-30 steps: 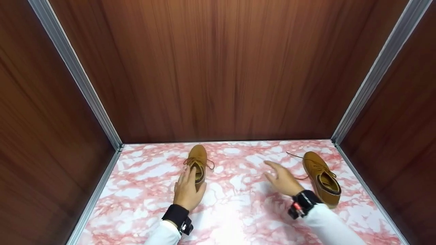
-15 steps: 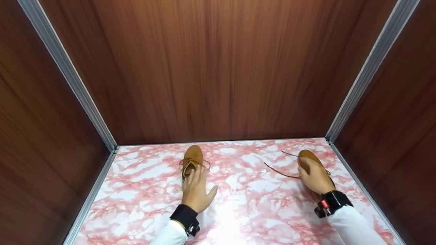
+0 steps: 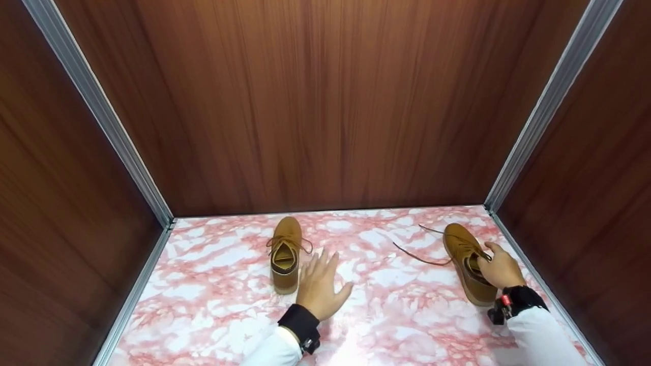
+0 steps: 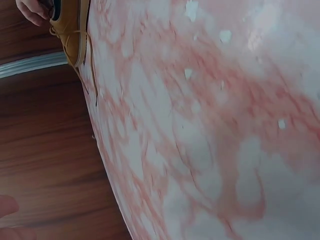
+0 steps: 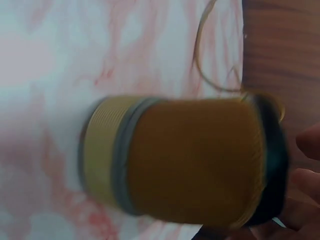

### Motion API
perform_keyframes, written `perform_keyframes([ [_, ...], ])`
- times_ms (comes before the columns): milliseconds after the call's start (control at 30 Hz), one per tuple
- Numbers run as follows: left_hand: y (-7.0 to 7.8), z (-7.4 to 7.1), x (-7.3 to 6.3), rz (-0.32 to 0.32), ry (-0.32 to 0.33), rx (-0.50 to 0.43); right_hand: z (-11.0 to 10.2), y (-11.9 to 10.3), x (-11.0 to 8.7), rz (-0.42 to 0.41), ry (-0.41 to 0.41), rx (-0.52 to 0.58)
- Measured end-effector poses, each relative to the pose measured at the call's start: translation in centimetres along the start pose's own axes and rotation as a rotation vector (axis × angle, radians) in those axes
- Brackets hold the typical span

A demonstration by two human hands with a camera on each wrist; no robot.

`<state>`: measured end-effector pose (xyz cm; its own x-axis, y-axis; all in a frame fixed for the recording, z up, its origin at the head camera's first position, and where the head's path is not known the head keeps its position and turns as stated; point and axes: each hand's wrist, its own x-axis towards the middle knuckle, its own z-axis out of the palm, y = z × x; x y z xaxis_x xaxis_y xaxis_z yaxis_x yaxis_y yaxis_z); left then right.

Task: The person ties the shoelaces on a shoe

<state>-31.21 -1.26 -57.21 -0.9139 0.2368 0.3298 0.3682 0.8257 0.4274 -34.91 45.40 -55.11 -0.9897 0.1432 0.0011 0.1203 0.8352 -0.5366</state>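
Wood-grain panels [image 3: 325, 101] enclose a pink-and-white marbled surface [image 3: 213, 305], the rear one standing beyond the toe of the looped-lace shoe [image 3: 286, 258]. That shoe serves as the landmark: just right of its heel the left hand [image 3: 323, 290] is spread with straight fingers, holding nothing. Well to its right sits the loose-lace shoe [image 3: 464, 254], whose opening the right hand [image 3: 501, 269] meets with thumb and fingers; whether they pinch it I cannot tell, as the wrist view is blurred. The hands are well apart. Good handling here, I judge, calls for a firm hold on the collar, the sole kept level, and the trailing laces [image 3: 417, 258], which reach back toward the looped-lace shoe, kept from underneath. Both shoes look upright, toes toward the rear panel; the looped-lace one's long axis runs nearly straight away from the person, the other's slants, its toe turned toward the landmark's side.
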Motion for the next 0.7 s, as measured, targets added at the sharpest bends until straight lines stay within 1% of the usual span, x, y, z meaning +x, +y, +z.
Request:
perform_keyframes([
  [167,1.1,0.7,-0.1,0.012,-0.027,-0.020,-0.3,1.5,0.2,0.061,-0.091,-0.002],
  [300,1.9,1.1,-0.1,0.016,-0.046,-0.038,-0.4,1.9,0.5,0.106,-0.134,0.003],
  [500,2.8,1.7,0.0,0.018,-0.078,-0.077,-0.4,1.9,0.6,0.149,-0.137,0.019],
  [633,3.4,2.1,0.0,0.017,-0.106,-0.131,0.5,1.3,0.5,0.136,-0.120,0.036],
  [700,3.7,2.2,0.1,0.018,-0.115,-0.165,1.2,0.6,0.4,0.117,-0.094,0.049],
])
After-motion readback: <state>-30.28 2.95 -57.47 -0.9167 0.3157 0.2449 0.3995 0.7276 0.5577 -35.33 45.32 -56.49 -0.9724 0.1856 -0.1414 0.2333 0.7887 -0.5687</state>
